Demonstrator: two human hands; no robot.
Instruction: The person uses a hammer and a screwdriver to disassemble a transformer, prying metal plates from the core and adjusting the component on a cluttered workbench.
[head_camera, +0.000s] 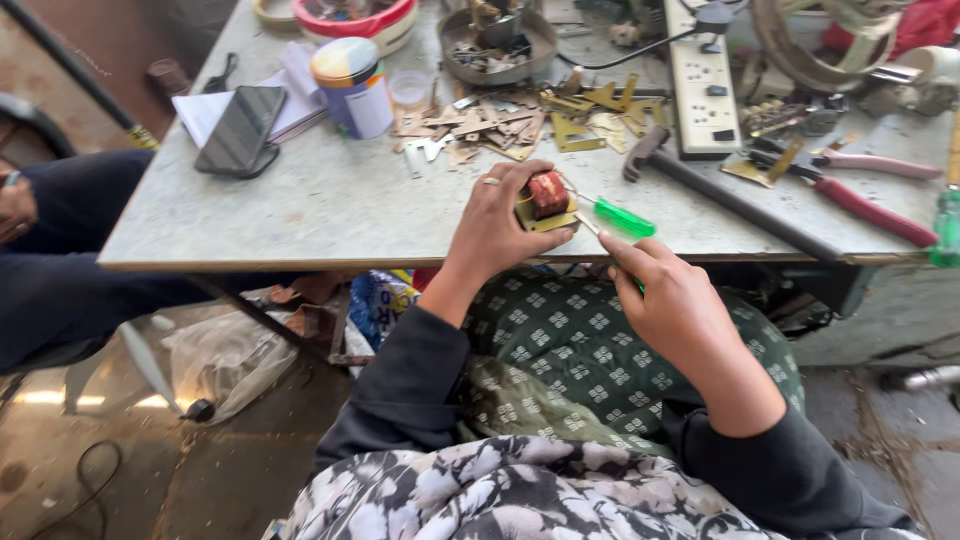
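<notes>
My left hand (497, 222) grips a small coil (547, 196) wound in red-brown wire with a brass-coloured frame, resting it on the table's front edge (330, 255). A ring sits on one finger of that hand. My right hand (672, 300) holds a thin metal tool whose tip reaches the coil from the right. A green-handled screwdriver (624, 217) lies on the table just above my right hand. Behind the coil, a heap of loose brass-coloured metal plates (505, 122) is spread over the tabletop.
A hammer (725, 198), red-handled pliers (860, 205), a white power strip (702, 80), a phone (240, 130) on papers, a cylindrical container (353, 88) and a metal dish of parts (498, 45) lie on the table. Another person's dark sleeve (70, 250) is at left.
</notes>
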